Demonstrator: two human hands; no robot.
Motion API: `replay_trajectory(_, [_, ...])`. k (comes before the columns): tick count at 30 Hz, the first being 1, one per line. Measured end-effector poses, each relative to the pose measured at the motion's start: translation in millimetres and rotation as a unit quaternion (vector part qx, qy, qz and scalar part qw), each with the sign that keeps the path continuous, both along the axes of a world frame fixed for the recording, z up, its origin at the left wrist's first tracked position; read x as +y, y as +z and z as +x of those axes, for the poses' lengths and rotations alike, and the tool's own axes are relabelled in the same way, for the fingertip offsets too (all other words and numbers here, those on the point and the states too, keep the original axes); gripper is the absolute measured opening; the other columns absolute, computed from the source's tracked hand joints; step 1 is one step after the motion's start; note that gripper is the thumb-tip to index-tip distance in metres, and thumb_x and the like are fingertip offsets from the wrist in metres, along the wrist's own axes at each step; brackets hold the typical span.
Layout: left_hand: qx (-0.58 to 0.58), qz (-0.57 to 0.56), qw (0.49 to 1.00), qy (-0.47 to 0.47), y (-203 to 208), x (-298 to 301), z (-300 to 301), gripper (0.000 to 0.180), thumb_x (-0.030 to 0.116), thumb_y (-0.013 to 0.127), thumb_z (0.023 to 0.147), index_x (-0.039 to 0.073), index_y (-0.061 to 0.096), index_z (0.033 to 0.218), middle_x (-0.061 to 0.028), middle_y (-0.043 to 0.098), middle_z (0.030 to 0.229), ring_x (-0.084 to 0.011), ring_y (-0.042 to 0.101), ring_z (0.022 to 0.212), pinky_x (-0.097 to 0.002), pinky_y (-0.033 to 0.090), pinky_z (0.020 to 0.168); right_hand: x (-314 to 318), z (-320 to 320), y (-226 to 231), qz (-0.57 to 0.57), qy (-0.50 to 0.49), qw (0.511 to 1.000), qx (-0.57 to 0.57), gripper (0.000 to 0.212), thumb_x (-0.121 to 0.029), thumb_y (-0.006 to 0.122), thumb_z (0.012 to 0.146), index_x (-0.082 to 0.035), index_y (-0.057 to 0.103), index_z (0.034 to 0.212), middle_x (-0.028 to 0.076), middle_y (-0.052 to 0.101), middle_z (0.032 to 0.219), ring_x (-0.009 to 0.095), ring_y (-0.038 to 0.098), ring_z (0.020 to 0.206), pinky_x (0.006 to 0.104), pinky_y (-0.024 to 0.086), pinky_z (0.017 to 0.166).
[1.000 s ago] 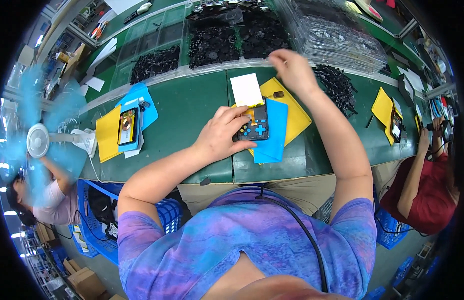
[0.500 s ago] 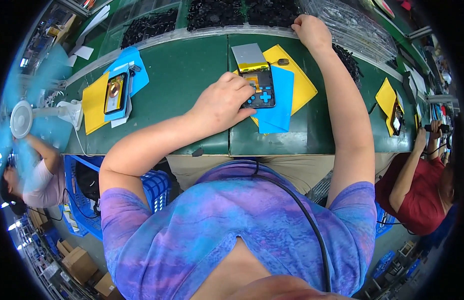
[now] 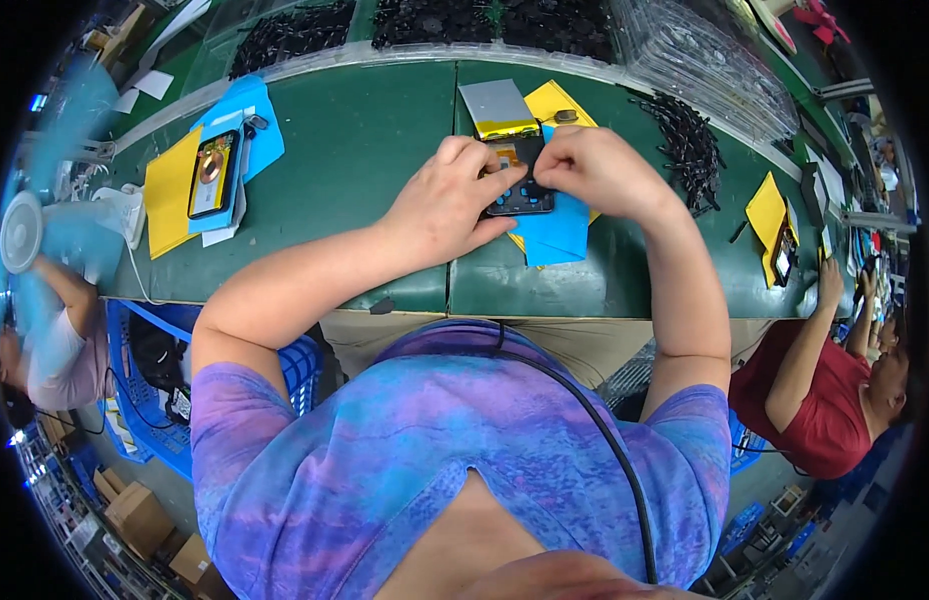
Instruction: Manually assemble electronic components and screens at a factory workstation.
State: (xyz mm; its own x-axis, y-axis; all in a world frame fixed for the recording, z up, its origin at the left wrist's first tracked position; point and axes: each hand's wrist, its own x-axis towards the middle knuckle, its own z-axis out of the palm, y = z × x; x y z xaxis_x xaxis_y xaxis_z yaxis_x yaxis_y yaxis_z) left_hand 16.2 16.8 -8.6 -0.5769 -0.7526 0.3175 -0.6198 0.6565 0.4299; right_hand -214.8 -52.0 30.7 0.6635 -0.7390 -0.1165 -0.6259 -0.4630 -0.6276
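A black handheld game console shell point(image 3: 531, 203) with blue buttons lies in front of me, partly covered by my hands. My left hand point(image 3: 435, 197) grips its left side, fingers bent over it. Thumb and fingers of my right hand point(image 3: 605, 178) are pinched together at its upper right; what they hold is too small to make out. Beyond the shell rests a flat silver battery point(image 3: 487, 104) with a yellow band. Underneath show a blue sheet point(image 3: 557, 248) and a yellow sheet point(image 3: 545, 93). A small dark part point(image 3: 565, 117) sits beside the battery.
Trays of small black parts point(image 3: 435, 22) line the far edge, with clear plastic trays point(image 3: 700, 65) at right. Loose black pieces point(image 3: 693, 150) lie nearby. Another opened device point(image 3: 214, 172) rests on coloured sheets at left, near a fan point(image 3: 23, 232). Co-workers sit on both sides.
My right hand has come back from the parts trays at the far edge to the console shell, its fingers pinched. My left hand stays on the shell.
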Motion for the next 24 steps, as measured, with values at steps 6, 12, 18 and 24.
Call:
replay_trajectory(6, [0.035,0.046,0.998,0.019,2,-4,3,0.077,0.027,0.084,0.072,0.007,0.052,0.14,-0.012,0.055,0.112,-0.0344,0.05,0.112,-0.0433,0.048,0.095,10,10,-6,-0.09,-0.01,0.996,0.003,0.009,-0.009,0.073,0.078,-0.003,0.069,0.083,0.01,0.063,0.076,0.025,0.063,0.071,0.0363,0.05,0.066])
replay_trajectory(12, [0.026,0.051,0.998,0.008,6,-10,8,0.078,0.026,0.084,0.07,0.005,0.053,0.138,-0.0133,0.058,0.112,-0.0334,0.051,0.115,-0.0419,0.049,0.095,10,9,-4,-0.074,0.001,0.997,-0.024,0.014,-0.003,0.077,0.073,-0.004,0.068,0.083,0.008,0.059,0.076,0.022,0.06,0.069,0.0338,0.048,0.064])
replay_trajectory(18, [0.037,0.05,0.998,-0.002,2,-10,7,0.076,0.028,0.084,0.071,0.004,0.054,0.137,-0.0124,0.059,0.109,-0.033,0.053,0.112,-0.0412,0.05,0.093,-2,8,2,-0.064,0.063,0.996,0.024,0.017,-0.006,0.079,0.069,-0.005,0.066,0.08,0.007,0.059,0.077,0.023,0.061,0.072,0.0348,0.049,0.064])
replay_trajectory(24, [0.038,0.043,0.998,0.006,0,-9,12,0.076,0.028,0.083,0.072,0.004,0.053,0.138,-0.0122,0.059,0.109,-0.0327,0.052,0.113,-0.0412,0.051,0.092,-26,25,24,-0.039,0.078,0.993,0.085,0.01,-0.012,0.074,0.076,-0.006,0.071,0.081,0.009,0.065,0.084,0.025,0.066,0.077,0.0349,0.052,0.068])
